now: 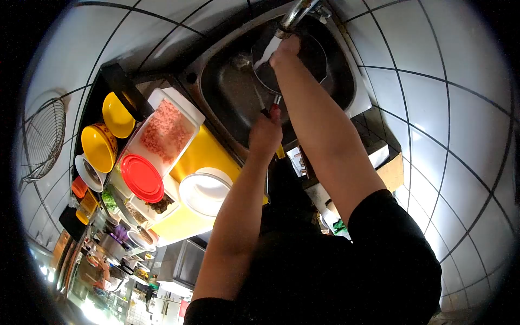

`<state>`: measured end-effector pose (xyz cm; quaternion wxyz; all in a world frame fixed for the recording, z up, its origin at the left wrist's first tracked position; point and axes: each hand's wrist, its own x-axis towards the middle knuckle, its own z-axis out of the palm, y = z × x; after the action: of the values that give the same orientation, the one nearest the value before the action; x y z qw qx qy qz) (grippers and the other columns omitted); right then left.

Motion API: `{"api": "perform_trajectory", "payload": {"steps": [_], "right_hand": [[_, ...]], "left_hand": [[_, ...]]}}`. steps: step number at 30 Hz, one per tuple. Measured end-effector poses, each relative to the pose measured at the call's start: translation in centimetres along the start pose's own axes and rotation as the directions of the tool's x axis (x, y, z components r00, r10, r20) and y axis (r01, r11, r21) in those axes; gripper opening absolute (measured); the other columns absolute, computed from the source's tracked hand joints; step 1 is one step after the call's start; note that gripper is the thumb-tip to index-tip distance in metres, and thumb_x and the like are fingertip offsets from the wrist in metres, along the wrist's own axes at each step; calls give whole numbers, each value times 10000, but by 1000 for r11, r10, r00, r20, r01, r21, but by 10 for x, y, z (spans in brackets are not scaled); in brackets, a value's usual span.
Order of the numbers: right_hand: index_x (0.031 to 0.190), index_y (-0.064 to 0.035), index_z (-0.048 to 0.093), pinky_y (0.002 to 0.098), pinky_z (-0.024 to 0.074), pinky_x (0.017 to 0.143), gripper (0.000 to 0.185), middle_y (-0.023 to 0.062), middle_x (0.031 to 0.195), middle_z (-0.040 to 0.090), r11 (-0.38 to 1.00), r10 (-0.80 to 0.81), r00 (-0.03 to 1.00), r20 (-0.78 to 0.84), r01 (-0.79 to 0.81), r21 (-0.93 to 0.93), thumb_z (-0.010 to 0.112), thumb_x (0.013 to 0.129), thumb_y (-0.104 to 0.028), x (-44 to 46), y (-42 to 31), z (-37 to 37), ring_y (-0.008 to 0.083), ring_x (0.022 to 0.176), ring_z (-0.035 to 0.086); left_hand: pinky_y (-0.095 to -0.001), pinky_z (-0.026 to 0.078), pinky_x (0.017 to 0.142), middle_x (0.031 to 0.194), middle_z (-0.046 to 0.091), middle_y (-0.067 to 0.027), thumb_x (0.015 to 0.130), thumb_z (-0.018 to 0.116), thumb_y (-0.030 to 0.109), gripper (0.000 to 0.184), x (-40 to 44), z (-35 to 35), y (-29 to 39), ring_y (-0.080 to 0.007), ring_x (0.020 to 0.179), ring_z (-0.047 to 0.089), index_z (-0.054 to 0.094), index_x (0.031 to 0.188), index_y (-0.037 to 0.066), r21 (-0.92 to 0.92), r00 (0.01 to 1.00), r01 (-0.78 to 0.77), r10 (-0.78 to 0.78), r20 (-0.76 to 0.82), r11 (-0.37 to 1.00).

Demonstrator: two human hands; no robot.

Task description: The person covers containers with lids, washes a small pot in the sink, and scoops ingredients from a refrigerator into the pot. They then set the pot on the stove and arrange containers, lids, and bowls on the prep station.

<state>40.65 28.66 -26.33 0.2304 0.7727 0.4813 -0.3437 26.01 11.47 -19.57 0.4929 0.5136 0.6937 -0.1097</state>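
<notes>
A round, dark pan [311,59] is held in the sink [222,92], beneath the metal tap [295,15]. My left hand [265,134] is closed around its handle [277,101], which shows some red. A thin bright strip with a dark end lies beside that handle, and I cannot make out what it is. White water runs from the tap into the pan. Close to the stream, my right hand [285,50] reaches inside the rim; its fingers are partly hidden and blurred, so their grip does not show.
Left of the sink, a white tub of pink minced meat [165,130], a red lid [142,177] and a white bowl [205,193] crowd a yellow board [197,151]. Yellow bowls [99,147] stand beyond. A wire strainer [46,140] hangs on the tiled wall [449,103].
</notes>
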Motion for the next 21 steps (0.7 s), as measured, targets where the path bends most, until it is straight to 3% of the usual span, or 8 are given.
{"api": "perform_trajectory", "payload": {"steps": [2, 4, 6, 8, 11, 13, 17, 21], "right_hand": [[1336, -49, 622, 408, 441, 1047, 471, 153, 1377, 576, 931, -67, 997, -27, 73, 358, 518, 1006, -369, -5, -8, 26, 301, 1268, 560], [1293, -33, 645, 457, 475, 1018, 401, 201, 1277, 634, 731, -119, 990, -78, 141, 668, 487, 1024, -284, -10, -12, 52, 354, 1209, 604], [1269, -26, 660, 489, 486, 1012, 377, 225, 1246, 657, 631, -286, 953, -104, 269, 727, 460, 1033, -241, -31, -6, 52, 389, 1185, 621], [1263, -29, 668, 506, 476, 1029, 388, 225, 1284, 646, 654, -554, 831, -51, 472, 591, 438, 1033, -240, -52, 23, 40, 406, 1197, 613], [1214, -24, 696, 464, 481, 949, 368, 199, 1253, 681, 702, -703, 693, 160, 642, 307, 582, 948, -252, -55, 53, 47, 348, 1082, 659], [1166, -21, 717, 480, 499, 942, 329, 193, 1227, 687, 705, -693, 661, 288, 705, 79, 588, 939, -222, -38, 72, 72, 352, 1090, 661], [1172, -28, 710, 494, 524, 956, 286, 188, 1170, 696, 796, -423, 817, 392, 542, -270, 550, 951, -114, -37, 63, 72, 365, 1085, 662], [1298, -66, 635, 452, 504, 1025, 347, 169, 1319, 619, 577, -798, 581, -161, 813, 79, 520, 973, -107, 17, 54, 103, 347, 1183, 612]], "left_hand": [[-505, 542, 893, 1061, 693, -309, 1051, 435, 529, 632, 8, 1, -6, -468, 1046, 680, 598, 1124, -78, 43, 1000, 14, -15, 21, 999], [-510, 534, 921, 1091, 692, -305, 1042, 439, 539, 639, 15, 2, -16, -471, 1062, 675, 603, 1146, -70, 120, 1000, -1, 0, 9, 993], [-511, 522, 954, 1125, 691, -297, 1033, 448, 544, 638, 18, -1, -23, -467, 1081, 671, 604, 1165, -60, 214, 999, -29, 36, -28, 976], [-510, 510, 984, 1155, 691, -285, 1026, 457, 547, 635, 14, -10, -25, -458, 1099, 669, 605, 1180, -50, 273, 998, -26, 42, -52, 962], [-502, 502, 1006, 1158, 700, -266, 1026, 464, 535, 613, -25, -45, 3, -430, 1111, 676, 602, 1199, -37, 307, 997, 52, -30, -78, 950], [-497, 506, 1004, 1146, 708, -258, 1034, 465, 511, 585, -48, -69, 19, -412, 1110, 683, 601, 1210, -30, 342, 994, 79, -49, -96, 936], [-483, 535, 960, 1126, 717, -248, 1053, 464, 437, 511, -70, -94, 32, -391, 1087, 699, 597, 1217, -29, 484, 995, 64, -21, -94, 873], [-463, 565, 902, 1108, 723, -243, 1063, 456, 382, 464, -72, -111, 23, -390, 1047, 714, 593, 1202, -39, 596, 993, 37, 36, -110, 802]]}}
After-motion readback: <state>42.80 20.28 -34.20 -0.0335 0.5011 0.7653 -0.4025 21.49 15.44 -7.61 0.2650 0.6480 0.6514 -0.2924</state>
